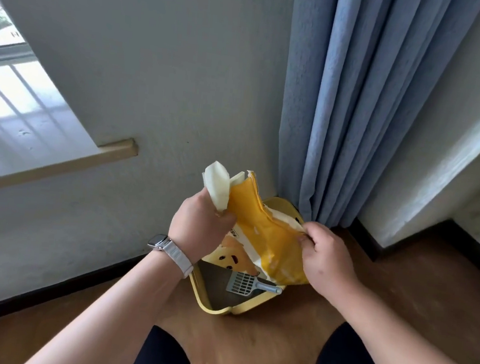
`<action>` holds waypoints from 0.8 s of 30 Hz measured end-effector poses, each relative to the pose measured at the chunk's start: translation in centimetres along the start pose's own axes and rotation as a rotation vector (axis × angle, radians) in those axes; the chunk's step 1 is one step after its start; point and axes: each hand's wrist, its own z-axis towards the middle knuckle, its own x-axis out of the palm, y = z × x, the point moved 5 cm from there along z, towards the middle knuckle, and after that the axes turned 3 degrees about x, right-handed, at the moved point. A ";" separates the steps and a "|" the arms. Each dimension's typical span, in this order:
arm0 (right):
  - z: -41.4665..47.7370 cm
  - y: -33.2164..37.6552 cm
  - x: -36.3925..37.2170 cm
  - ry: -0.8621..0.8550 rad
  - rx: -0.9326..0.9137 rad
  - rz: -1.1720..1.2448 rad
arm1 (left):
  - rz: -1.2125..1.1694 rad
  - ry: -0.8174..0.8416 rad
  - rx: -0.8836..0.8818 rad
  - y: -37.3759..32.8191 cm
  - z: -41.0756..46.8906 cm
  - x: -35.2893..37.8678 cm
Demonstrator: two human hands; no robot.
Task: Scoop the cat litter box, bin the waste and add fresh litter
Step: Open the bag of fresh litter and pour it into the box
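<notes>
- A bright window (13, 86) fills the 9 o'clock edge of the view and plays no part in the work.
- The left hand (199, 227), with a white-strapped wristwatch (158, 241) on its wrist, sits just left of centre. Its fingers are curled tightly round the white torn flap (218, 185) at the bag's top, which sticks up towards 12 o'clock.
- The yellow plastic litter box (201, 298) sits on the brown wooden floor (246, 349) in the room's corner, at 6 o'clock from the hands. A dark layer of litter (211, 281) covers its bottom.
- A grey-blue slotted plastic scoop (245, 283) lies inside the box on that litter, with its handle pointing to 3 o'clock. No hand touches it.
- The yellow plastic litter bag (265, 237), printed with a cartoon face, hangs between the two hands directly above the box, its mouth partly torn open.
- The right hand (325, 260), at 3 o'clock from the bag, pinches the other edge of the mouth between thumb and fingertips.
- A blue pleated fabric curtain (372, 106) hangs in the corner at 1 o'clock, just behind the box.
- Judged from this, scooping looks finished, since the scoop is laid down. Binning cannot be confirmed, as no bin is in view. The bag is being opened, and no fresh litter is pouring yet.
</notes>
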 end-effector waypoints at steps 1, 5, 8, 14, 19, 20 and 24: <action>0.3 0.0 -0.5 0.015 -0.010 0.001 | -0.037 0.037 0.024 -0.1 0.0 0.2; 1.1 1.7 -1.9 0.138 -0.116 -0.037 | -0.112 0.175 0.081 -1.8 -0.4 1.1; 1.5 2.7 -1.8 0.238 -0.168 -0.174 | -0.082 0.168 0.082 -4.1 -0.5 2.0; 1.6 0.6 -1.4 0.176 -0.095 -0.086 | 0.060 0.139 0.142 -5.2 0.4 3.4; 1.2 -1.9 -0.4 0.120 -0.022 0.035 | 0.211 0.100 0.229 -6.1 0.5 4.6; 1.0 -2.6 -0.3 0.100 -0.010 0.064 | 0.207 0.084 0.237 -6.4 0.5 4.8; 0.1 -5.6 0.3 0.089 0.121 0.092 | 0.108 0.029 0.219 -7.2 0.4 5.0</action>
